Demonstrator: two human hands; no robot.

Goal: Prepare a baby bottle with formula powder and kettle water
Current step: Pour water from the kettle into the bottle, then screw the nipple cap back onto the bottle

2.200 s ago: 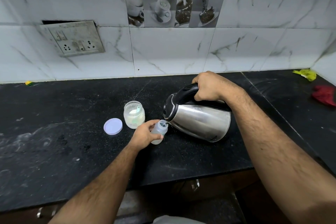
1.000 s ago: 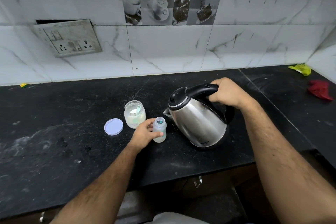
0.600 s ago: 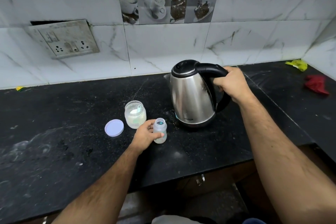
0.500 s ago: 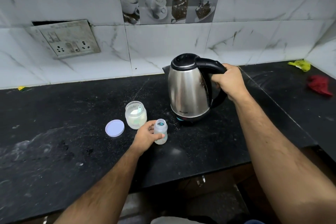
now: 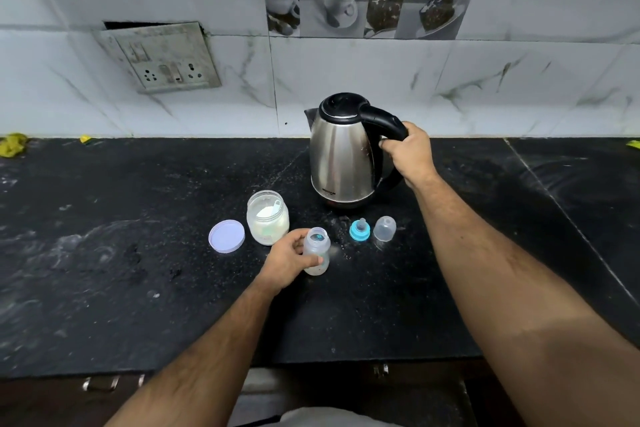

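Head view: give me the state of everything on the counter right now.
Kettle: upright on counter, lid shut.
Baby bottle: upright, uncapped.
Formula jar: open, scoop inside.
Jar lid: off, lying flat.
Teat ring: off bottle.
Clear cap: off.
Left hand: holds bottle.
Right hand: grips kettle handle.

Dim, cool, even lighting, seemingly from overhead. Soft pale sheen across the black countertop (image 5: 104,253), no hard shadows. Long bright highlight down the steel kettle (image 5: 341,163). Strong wide-angle bending: tile joints of the wall (image 5: 519,80) bowed, counter edge curved, forearms stretched large toward the lower corners. Centre fairly sharp, brand lettering on the kettle just legible; slight softness and grain toward the edges, cabinet fronts below nearly lost in darkness.
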